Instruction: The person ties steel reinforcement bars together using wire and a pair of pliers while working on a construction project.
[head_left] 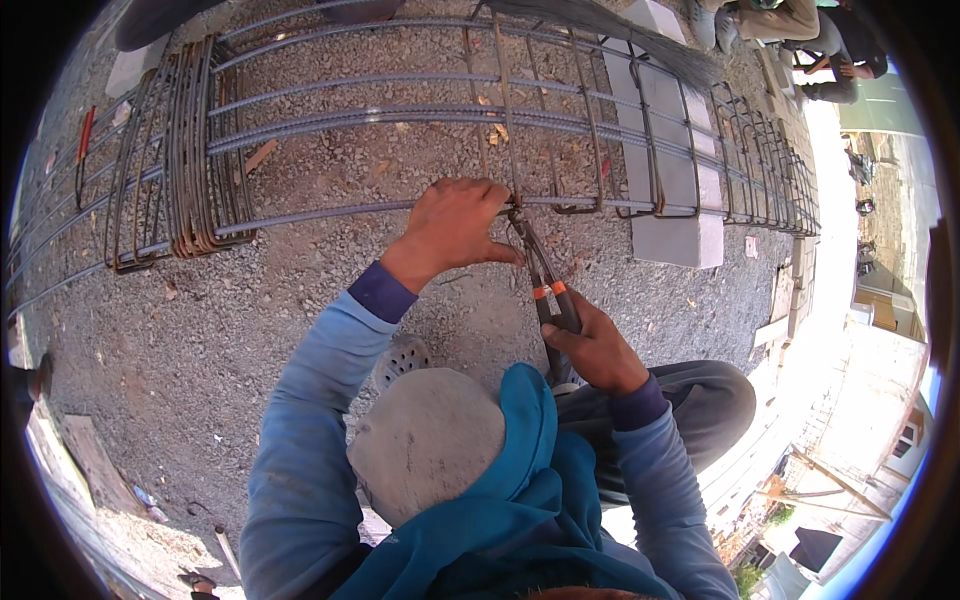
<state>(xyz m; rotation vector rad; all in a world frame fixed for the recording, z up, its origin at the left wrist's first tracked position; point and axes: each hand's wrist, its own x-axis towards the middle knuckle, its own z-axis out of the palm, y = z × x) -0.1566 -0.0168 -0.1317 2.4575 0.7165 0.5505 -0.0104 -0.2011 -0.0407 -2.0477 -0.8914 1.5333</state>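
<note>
My left hand [455,222] is curled over the near lengthwise steel bar [340,212] of a reinforcement cage, beside an upright stirrup [508,110]. Its thumb points toward the tool, apart from the fingers. In my right hand [598,345] is a pair of long-handled pincers [534,255] with black and orange grips. Their jaws meet the crossing of bar and stirrup, close to my left fingertips. Whether wire sits in the jaws is too small to tell.
Bunched stirrups [200,150] hang on the cage at the left. A pale block [680,235] supports it at right, with more stirrups [765,165] beyond. Gravel [300,280] lies below. My knee [430,445] and shoe [402,358] are close. Another person [845,60] sits far right.
</note>
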